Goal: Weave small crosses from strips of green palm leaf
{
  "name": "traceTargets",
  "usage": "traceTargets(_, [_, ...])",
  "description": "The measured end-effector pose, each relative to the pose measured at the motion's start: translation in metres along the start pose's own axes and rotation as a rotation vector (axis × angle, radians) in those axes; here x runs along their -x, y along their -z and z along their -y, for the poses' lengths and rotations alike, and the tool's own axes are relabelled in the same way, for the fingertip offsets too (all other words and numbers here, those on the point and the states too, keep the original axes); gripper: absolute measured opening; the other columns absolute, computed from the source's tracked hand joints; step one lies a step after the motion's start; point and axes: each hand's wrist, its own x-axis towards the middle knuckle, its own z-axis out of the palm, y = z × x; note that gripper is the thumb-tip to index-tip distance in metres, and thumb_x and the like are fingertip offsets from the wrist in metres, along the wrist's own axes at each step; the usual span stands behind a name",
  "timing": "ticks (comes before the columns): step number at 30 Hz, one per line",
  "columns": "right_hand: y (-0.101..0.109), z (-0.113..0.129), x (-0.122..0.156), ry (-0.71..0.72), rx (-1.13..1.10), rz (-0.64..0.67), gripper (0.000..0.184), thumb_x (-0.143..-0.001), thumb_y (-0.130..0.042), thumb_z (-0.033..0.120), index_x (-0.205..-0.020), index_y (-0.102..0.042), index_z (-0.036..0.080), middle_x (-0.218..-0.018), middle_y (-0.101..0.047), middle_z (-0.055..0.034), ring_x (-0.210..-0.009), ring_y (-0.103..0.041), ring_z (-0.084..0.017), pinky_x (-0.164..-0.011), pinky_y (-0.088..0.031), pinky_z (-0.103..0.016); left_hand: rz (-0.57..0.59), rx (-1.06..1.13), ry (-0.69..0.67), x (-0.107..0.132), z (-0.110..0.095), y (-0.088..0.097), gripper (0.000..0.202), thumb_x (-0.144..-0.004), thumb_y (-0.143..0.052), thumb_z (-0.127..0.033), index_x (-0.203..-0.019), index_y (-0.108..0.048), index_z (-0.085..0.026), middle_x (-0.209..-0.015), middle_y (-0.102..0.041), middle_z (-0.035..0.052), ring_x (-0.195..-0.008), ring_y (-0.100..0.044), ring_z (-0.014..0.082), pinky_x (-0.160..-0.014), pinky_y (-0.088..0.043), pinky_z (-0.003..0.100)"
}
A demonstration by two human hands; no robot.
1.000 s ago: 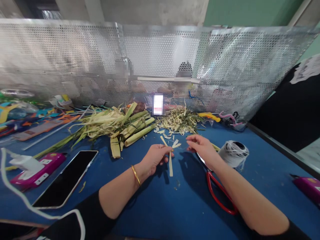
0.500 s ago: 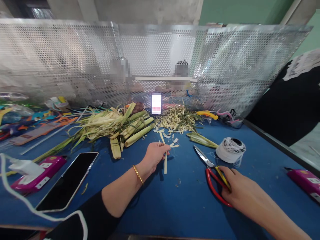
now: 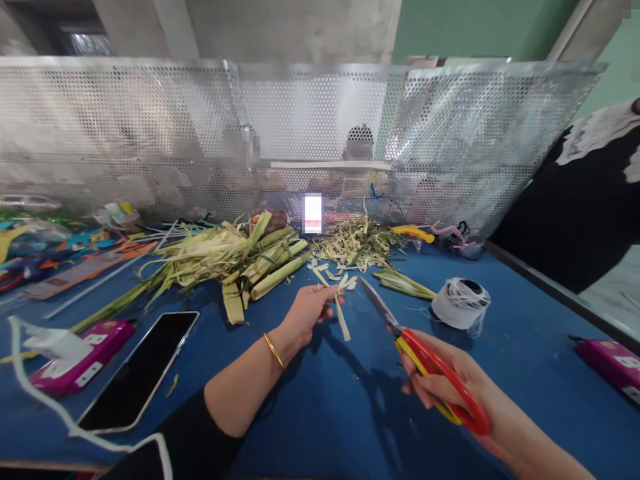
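Head view: a leaf strip [image 3: 343, 322] is pinched in the left hand [image 3: 307, 310] over the middle of the tabletop [image 3: 325, 413], its long axis toward the near edge. Scissors [image 3: 400, 331] are gripped in the right hand [image 3: 450, 393], blades pointed at the strip from its right, just apart.

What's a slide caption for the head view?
Left hand pinches leaf strip; right hand holds red-handled scissors above blue table.

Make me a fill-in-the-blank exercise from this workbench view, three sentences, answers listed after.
1. The right hand grips scissors with mostly ____ handles.
2. The left hand pinches a pale leaf strip over the ____ table.
3. The phone with the dark screen lies on the person's ____ side.

Missing words: red; blue; left.
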Motion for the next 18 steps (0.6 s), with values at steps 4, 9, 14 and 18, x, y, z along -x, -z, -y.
traceTargets(4, [-0.012,-0.002,-0.004,-0.028,-0.233,0.095,0.049,-0.067,-0.073,0.053,-0.107,-0.065,0.025,-0.077,-0.058,0.001,-0.054,-0.052,-0.009,-0.091,-0.046,-0.042,-0.008,-0.017,-0.002,0.001,-0.002,0.001,0.024,-0.075,-0.059,-0.035,-0.077,-0.064,-0.011,-0.074,-0.063,0.0036,-0.042,-0.036,0.0031,-0.04,-0.017,0.02])
traceTargets(9, [-0.013,-0.004,-0.001,-0.038,-0.221,0.121,0.055,-0.066,-0.072,0.059,-0.107,-0.063,0.025,-0.082,-0.059,-0.0013,-0.062,-0.054,-0.012,-0.085,-0.048,-0.039,-0.047,-0.021,-0.011,0.001,-0.003,0.001,0.023,-0.073,-0.059,-0.036,-0.072,-0.063,-0.013,-0.073,-0.063,0.0036,-0.043,-0.035,0.004,-0.041,-0.018,0.02])
traceTargets(14, [-0.023,0.003,0.002,-0.06,-0.164,0.001,0.057,-0.066,-0.073,0.059,-0.108,-0.06,0.023,-0.073,-0.056,0.0016,-0.048,-0.04,-0.006,-0.062,-0.048,-0.027,-0.047,-0.028,-0.008,0.002,-0.003,-0.001,0.024,-0.072,-0.061,-0.036,-0.074,-0.065,-0.013,-0.074,-0.064,0.004,-0.044,-0.035,0.0042,-0.041,-0.018,0.02])
traceTargets(18, [-0.025,0.003,-0.002,-0.095,-0.139,-0.024,0.06,-0.063,-0.074,0.06,-0.108,-0.06,0.022,-0.069,-0.055,0.0026,-0.046,-0.04,-0.006,-0.057,-0.048,-0.024,-0.029,-0.036,-0.008,0.004,-0.003,-0.003,0.023,-0.071,-0.061,-0.036,-0.069,-0.065,-0.013,-0.071,-0.064,0.0036,-0.044,-0.036,0.0044,-0.042,-0.019,0.02])
